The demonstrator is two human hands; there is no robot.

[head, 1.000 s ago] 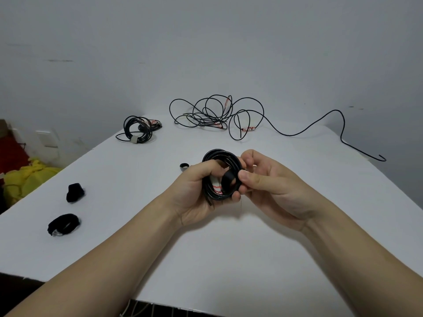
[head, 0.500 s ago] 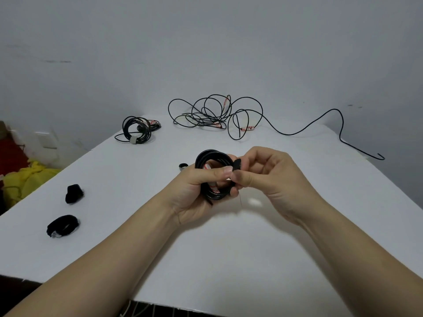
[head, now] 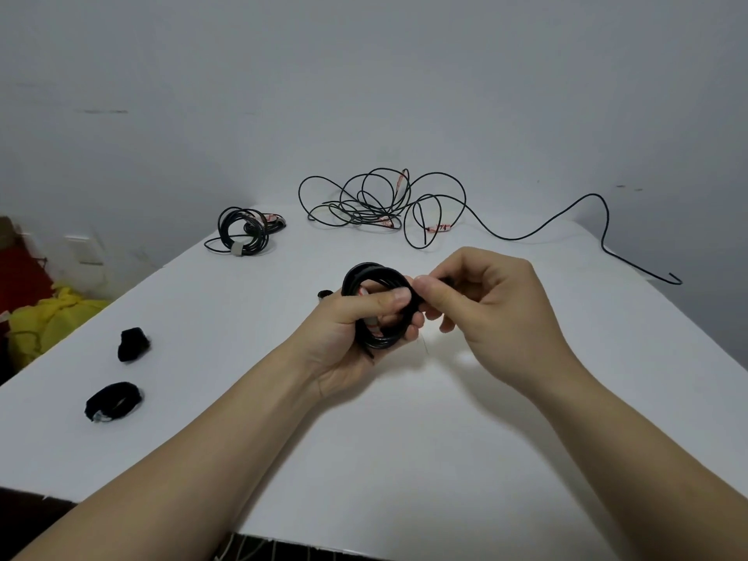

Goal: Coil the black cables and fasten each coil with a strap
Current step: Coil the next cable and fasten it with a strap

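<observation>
Left hand (head: 356,317) is squeezing the coil (head: 378,305) shut; right hand (head: 485,301) is pinching the strap (head: 417,299). Pulling it snug should help.

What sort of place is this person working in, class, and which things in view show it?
Probably a plain indoor workroom: a bare white table against an undecorated grey wall, a wall socket low on the left, loose black cable awaiting coiling.

1. Bare table (head: 404,439) is left open in front of the forearms.
2. The far edge is blocked by the loose cable tangle (head: 376,204) and a strapped coil (head: 243,232).
3. The left side is occupied by two straps (head: 133,344) (head: 113,402).
</observation>
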